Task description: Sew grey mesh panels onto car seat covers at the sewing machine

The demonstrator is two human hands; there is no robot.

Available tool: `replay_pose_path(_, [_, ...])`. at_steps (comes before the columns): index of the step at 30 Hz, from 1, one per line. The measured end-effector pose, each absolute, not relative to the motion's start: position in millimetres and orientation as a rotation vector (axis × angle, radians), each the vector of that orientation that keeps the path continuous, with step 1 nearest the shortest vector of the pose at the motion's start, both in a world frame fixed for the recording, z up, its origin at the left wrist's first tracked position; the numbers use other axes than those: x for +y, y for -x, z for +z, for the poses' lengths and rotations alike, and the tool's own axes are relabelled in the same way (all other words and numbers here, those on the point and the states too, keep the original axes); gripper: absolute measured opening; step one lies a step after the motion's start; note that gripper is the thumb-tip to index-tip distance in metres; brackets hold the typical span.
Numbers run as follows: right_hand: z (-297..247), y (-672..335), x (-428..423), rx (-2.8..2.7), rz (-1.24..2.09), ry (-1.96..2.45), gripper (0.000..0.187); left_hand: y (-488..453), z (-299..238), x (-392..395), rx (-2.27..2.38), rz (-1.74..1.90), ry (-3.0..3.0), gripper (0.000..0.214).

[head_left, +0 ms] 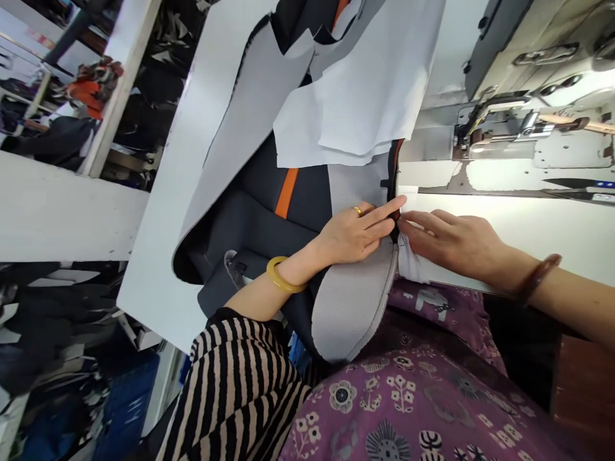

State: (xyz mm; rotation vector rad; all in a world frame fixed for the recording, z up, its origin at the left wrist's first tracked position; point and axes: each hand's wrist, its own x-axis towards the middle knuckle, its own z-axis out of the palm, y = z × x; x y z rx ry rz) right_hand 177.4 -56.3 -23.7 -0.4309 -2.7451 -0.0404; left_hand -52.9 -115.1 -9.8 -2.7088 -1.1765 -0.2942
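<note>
A grey-and-black fabric piece (307, 195) is spread across the white tabletop (158, 269), its upper part covered by white sheets (346, 118). Its right edge is touched by the left hand (353, 234), with the index and middle fingers slightly spread. At the same edge, the right hand (456, 246) is held with bent fingers; whether anything is pinched by either hand cannot be told. Beyond, 1 sewing machine (542, 83) is seen.
</note>
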Motion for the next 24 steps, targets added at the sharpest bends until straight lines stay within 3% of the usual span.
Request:
replay_pose_path(4, [-18,-170,-61,-2.601,-0.376,0.238,0.023,51,-10,-108,-1.257,-0.276,2.665,0.035])
replay_pose_path(8, [-15,-166,-63,-2.616,-0.467,0.218,0.024,47,-10,-99,-1.230,-0.293,2.648,0.028])
replay_pose_path(14, [-9,-185,-36,-2.725,-0.522,0.334,0.030,26,-13,-61,-1.238,-0.279,2.668,0.030])
replay_pose_path(19, [-1,-205,-4,-3.018,-0.439,0.706,0.044,-4,-16,-11,-1.328,-0.262,2.740,0.032])
replay_pose_path(24, [2,-210,9,-3.010,-0.366,0.942,0.043,-16,-14,16,-1.399,-0.254,2.784,0.034])
